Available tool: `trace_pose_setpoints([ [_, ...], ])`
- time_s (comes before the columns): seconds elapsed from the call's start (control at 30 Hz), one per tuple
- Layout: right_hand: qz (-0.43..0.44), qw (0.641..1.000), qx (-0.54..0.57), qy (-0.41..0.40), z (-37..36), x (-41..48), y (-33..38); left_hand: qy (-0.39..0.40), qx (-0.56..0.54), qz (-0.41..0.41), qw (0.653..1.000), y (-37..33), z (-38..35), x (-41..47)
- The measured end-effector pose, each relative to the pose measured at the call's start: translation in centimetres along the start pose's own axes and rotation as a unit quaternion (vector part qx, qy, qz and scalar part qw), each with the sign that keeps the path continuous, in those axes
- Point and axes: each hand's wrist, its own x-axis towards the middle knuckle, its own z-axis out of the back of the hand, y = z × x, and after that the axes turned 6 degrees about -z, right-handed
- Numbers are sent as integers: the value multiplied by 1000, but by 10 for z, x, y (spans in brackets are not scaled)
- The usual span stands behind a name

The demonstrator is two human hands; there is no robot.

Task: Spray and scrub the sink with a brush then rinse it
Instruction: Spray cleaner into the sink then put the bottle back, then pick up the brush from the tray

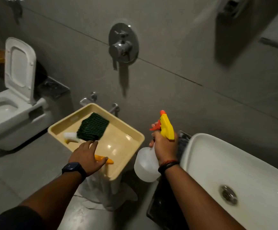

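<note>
A white sink with a metal drain fills the lower right. My right hand grips the neck of a clear spray bottle with a yellow head and orange trigger, just left of the sink. A beige tray stands at centre. In it lies a brush with a white head and a yellow-orange handle. My left hand rests flat over the handle, fingers spread; whether it grips is unclear. A dark green scrub pad lies in the tray.
A white toilet with its lid raised is at the left. A chrome mixer valve sits on the grey tiled wall above the tray. Small taps stick out behind the tray. A white stand carries the tray.
</note>
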Motion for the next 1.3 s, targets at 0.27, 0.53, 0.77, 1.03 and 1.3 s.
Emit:
trace_pose_setpoints([
  [0.27,-41,998,-26,35,-141,74,-91,-5,28,65,997,102,-34,63],
  [0.53,-50,999,-20,-6,-187,107,-146,-7,25,59,998,125,-69,84],
  [0.77,-103,977,-162,-90,-178,77,-151,3,40,48,998,125,-65,84],
  [1.03,-10,756,-565,330,-176,26,-196,-5,34,43,998,121,-61,77],
  [1.3,10,753,-566,335,-178,24,-177,4,46,17,999,112,-40,56],
])
